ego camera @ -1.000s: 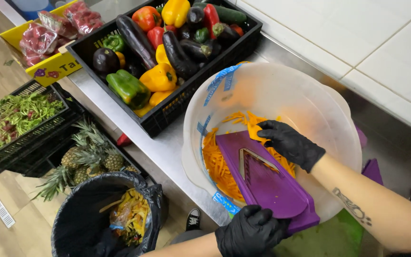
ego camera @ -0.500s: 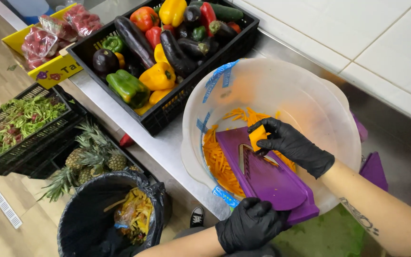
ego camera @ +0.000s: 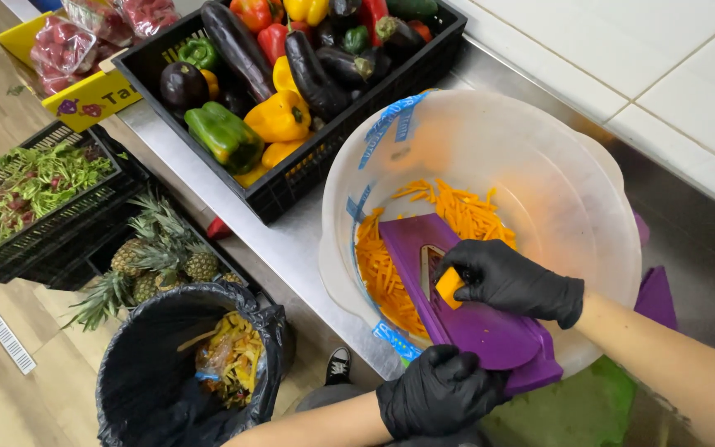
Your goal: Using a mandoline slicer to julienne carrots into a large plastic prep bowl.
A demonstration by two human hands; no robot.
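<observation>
A purple mandoline slicer [ego camera: 473,319] leans into a large translucent white bowl [ego camera: 539,149] on the steel counter. Orange vegetable shreds [ego camera: 382,277] lie in the bowl beneath and beyond the slicer. My right hand [ego camera: 511,281], in a black glove, presses a small orange vegetable piece [ego camera: 449,287] against the slicer's blade area. In a matching black glove, my left hand [ego camera: 440,393] grips the slicer's lower end at the bowl's near rim.
A black crate [ego camera: 349,128] of peppers and aubergines sits left of the bowl. Below the counter stand a bin with a black bag [ego camera: 175,372], pineapples [ego camera: 155,265], a crate of greens [ego camera: 35,186] and a yellow box [ego camera: 84,99] of bagged red produce. White tiles line the wall.
My right hand has slid the orange piece down the slicer toward me. The camera has also moved closer, and the left hand keeps its grip.
</observation>
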